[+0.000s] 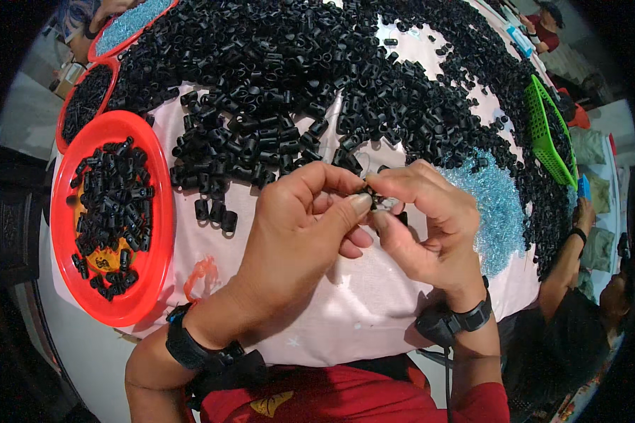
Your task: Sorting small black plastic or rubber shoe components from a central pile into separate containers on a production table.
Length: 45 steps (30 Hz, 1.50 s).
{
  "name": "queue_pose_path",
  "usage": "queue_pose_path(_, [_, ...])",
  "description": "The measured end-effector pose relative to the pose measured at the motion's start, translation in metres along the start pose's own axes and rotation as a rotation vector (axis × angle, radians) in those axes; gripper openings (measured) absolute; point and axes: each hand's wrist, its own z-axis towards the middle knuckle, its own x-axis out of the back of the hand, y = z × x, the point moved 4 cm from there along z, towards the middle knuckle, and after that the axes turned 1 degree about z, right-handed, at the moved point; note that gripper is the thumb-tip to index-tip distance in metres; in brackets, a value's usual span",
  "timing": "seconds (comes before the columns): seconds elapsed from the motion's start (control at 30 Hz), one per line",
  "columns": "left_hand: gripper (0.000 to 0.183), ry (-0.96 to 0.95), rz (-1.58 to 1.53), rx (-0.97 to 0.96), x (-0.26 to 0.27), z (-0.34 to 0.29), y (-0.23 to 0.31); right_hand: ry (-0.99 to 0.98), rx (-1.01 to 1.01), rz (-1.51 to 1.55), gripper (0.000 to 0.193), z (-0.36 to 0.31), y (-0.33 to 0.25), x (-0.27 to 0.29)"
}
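Note:
My left hand (307, 222) and my right hand (427, 218) meet over the middle of the pale pink cloth (317, 317). Thumbs and forefingers of both are pinched together around a small black plastic part (372, 192), mostly hidden by the fingertips. Something clear or whitish shows beside it, too small to name. Just beyond my hands lies a big heap of black plastic pieces (247, 134), short and tube-like with rings. To the right of my right hand spreads a pile of tiny shiny light-blue pieces (497, 211).
A red oval tray (63, 240) on the left holds black parts. Behind it stand a red bowl of dark pieces (88, 99) and one of light-blue pieces (127, 28). A green basket (540, 134) stands at right. Co-workers sit around, one person's arm (568, 257) close at right.

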Motion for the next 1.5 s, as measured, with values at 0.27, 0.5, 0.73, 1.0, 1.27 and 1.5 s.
queue_pose_path(0.27, [0.022,-0.138,0.006,-0.001,0.009,0.006,-0.006,0.001,0.150,-0.203,0.041,0.000,-0.007,-0.002])
queue_pose_path(0.5, [0.017,-0.154,0.023,0.061,0.007,0.006,-0.004,0.000,0.097,-0.183,0.049,-0.002,-0.009,-0.006])
queue_pose_path(0.73, [0.016,-0.154,-0.028,0.093,0.004,0.004,-0.004,-0.025,0.036,-0.082,0.050,0.001,-0.001,-0.008])
queue_pose_path(1.0, [0.024,-0.213,0.005,0.108,0.002,0.003,-0.003,-0.020,0.073,-0.132,0.045,0.001,0.000,-0.007])
queue_pose_path(1.27, [0.038,-0.334,-0.027,0.191,0.004,0.003,-0.012,-0.017,0.138,-0.175,0.038,-0.001,0.002,-0.007])
queue_pose_path(1.5, [0.034,-0.249,-0.124,0.211,-0.003,-0.002,-0.011,-0.030,0.161,-0.211,0.038,-0.001,0.003,-0.009])
